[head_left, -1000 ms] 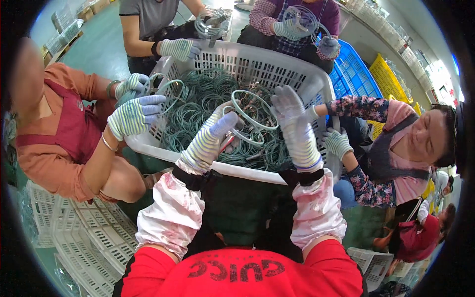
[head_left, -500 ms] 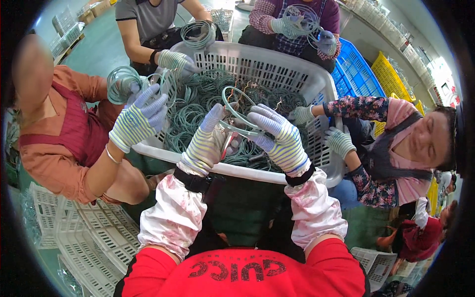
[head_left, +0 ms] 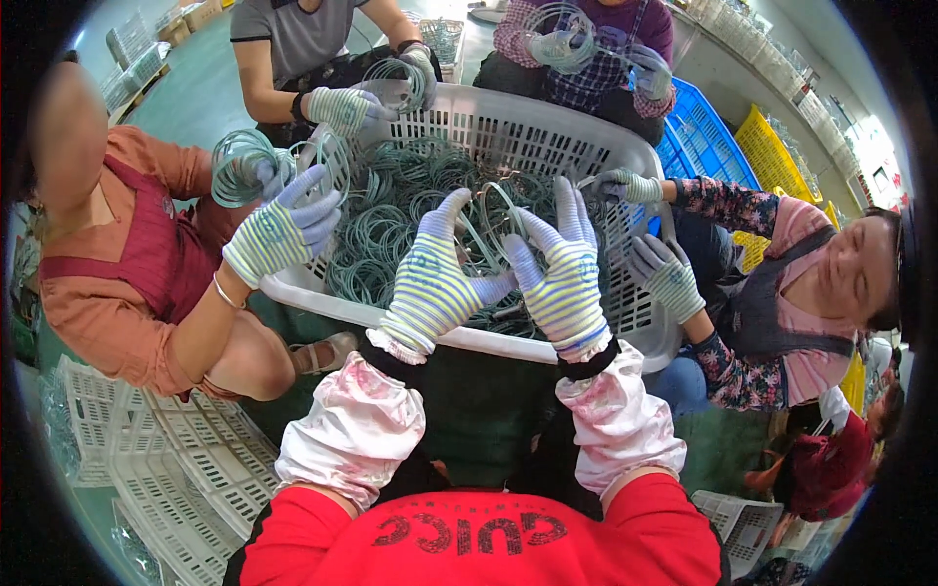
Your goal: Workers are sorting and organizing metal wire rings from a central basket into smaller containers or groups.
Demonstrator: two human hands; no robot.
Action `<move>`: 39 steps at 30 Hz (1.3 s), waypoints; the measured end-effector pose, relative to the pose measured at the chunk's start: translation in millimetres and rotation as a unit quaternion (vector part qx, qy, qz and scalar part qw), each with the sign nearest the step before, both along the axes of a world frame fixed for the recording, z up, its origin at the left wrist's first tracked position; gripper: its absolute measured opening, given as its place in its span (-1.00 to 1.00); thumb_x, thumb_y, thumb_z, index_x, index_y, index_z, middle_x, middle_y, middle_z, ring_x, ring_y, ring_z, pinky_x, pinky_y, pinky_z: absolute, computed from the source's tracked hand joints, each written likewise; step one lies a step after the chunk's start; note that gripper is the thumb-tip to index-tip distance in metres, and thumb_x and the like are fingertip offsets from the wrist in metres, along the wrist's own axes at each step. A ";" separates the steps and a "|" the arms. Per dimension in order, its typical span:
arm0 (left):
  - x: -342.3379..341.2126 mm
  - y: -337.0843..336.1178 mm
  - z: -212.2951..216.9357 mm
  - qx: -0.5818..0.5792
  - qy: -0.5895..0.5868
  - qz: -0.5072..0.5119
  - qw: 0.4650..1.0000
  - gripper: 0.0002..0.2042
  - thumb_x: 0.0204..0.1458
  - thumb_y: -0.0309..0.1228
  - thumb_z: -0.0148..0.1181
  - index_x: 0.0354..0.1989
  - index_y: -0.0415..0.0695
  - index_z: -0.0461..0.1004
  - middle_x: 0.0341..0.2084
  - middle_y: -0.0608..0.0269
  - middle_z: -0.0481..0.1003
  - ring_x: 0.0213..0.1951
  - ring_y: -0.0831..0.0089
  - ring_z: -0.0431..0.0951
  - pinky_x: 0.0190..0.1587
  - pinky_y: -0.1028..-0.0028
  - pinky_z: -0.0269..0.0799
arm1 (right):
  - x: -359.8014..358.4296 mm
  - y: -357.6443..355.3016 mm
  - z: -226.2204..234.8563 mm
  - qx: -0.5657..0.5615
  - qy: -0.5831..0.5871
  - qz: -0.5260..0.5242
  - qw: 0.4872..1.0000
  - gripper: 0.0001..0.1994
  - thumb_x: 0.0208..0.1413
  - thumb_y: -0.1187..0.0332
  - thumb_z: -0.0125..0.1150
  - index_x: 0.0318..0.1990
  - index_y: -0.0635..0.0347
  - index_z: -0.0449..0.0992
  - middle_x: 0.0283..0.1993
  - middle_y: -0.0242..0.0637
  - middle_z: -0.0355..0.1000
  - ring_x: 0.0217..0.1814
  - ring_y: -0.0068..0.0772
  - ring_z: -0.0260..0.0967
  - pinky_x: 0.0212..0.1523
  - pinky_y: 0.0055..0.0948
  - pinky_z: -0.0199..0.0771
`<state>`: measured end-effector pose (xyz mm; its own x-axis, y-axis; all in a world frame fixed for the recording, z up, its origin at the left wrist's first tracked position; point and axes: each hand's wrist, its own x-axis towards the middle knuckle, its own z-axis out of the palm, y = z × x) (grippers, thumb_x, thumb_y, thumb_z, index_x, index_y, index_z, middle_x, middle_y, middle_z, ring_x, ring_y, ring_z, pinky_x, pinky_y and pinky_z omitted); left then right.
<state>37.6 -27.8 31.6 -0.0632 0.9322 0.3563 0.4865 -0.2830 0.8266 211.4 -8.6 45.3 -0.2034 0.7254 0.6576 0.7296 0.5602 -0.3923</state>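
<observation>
The coil [head_left: 479,241] rises over the crate [head_left: 606,161], long axis forward, between left hand [head_left: 433,290] and right hand [head_left: 566,280], near both, thumbs spread from forefingers, though whether either clamps it I cannot tell.

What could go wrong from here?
The coil between the left hand and right hand could slip; their grip is partly hidden.
It might snag on the overlapping pile below.
A co-worker's hand is near the right hand, so they may bump.
</observation>
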 end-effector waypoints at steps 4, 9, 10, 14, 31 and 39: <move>-3.1 -5.6 10.5 -0.016 0.069 -0.001 0.997 0.07 -0.38 -0.08 0.61 0.36 -0.17 0.12 0.03 -0.01 0.39 -0.04 0.17 0.50 0.02 0.30 0.49 | -2.9 -1.5 -0.7 -0.011 -0.084 0.048 0.995 -0.68 0.13 0.24 0.24 0.05 -0.04 0.61 0.28 -0.13 0.39 0.43 0.22 0.11 0.43 0.11 -0.09; -6.1 -2.2 1.9 -0.022 0.055 -0.025 0.998 0.08 -0.37 -0.14 0.62 0.39 -0.17 0.10 0.14 -0.04 0.37 0.08 0.18 0.48 0.14 0.31 0.45 | 2.3 -3.6 2.0 -0.018 -0.125 0.050 0.991 -0.66 0.19 0.23 0.19 0.11 -0.04 0.57 0.32 -0.09 0.33 0.43 0.18 0.12 0.45 0.08 -0.11; -7.8 1.4 -2.9 0.004 -0.003 -0.029 1.000 0.08 -0.36 -0.17 0.62 0.38 -0.18 0.08 0.01 0.02 0.39 -0.02 0.24 0.51 0.03 0.33 0.49 | 0.9 -5.5 8.3 0.006 -0.051 0.056 0.997 -0.63 0.18 0.21 0.19 0.14 -0.02 0.54 0.33 -0.01 0.30 0.42 0.21 0.13 0.43 0.08 -0.08; -12.8 -1.5 7.9 -0.069 -0.257 -0.073 0.961 0.04 -0.27 -0.36 0.60 0.40 -0.20 0.01 -0.08 0.09 0.41 -0.08 0.34 0.53 -0.02 0.39 0.54 | 9.1 1.4 4.2 -0.004 0.188 0.081 0.979 -0.64 0.25 0.29 0.12 0.14 0.24 0.48 0.25 0.09 0.34 0.32 0.16 0.24 0.38 -0.03 0.09; -33.8 5.3 0.3 -0.155 -0.404 -0.113 0.894 -0.06 -0.08 -0.09 0.49 0.41 -0.11 0.03 -0.28 0.34 0.44 -0.49 0.68 0.39 -0.54 0.67 0.33 | 17.8 28.2 -16.2 -0.180 0.264 0.088 0.943 -0.72 0.24 0.35 0.23 0.04 0.28 0.56 -0.06 -0.19 0.59 -0.02 -0.48 0.47 0.03 -0.44 0.45; -43.0 6.4 -8.8 -0.130 -0.476 -0.127 0.860 -0.23 0.07 0.11 0.28 0.32 -0.10 0.16 -0.29 0.27 0.48 -0.49 0.57 0.52 -0.53 0.61 0.42 | 4.1 95.0 -174.7 -0.304 -0.363 0.181 0.862 -0.74 0.07 0.20 0.27 -0.06 -0.13 0.65 -0.16 -0.16 0.60 -0.09 -0.01 0.54 -0.04 -0.15 0.53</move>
<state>-5.4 -21.4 22.8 0.0060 0.9994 0.0336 -0.4970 -0.0262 0.8673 215.5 86.4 -129.3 -0.6868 0.6934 -0.2179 0.7268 0.6550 -0.2068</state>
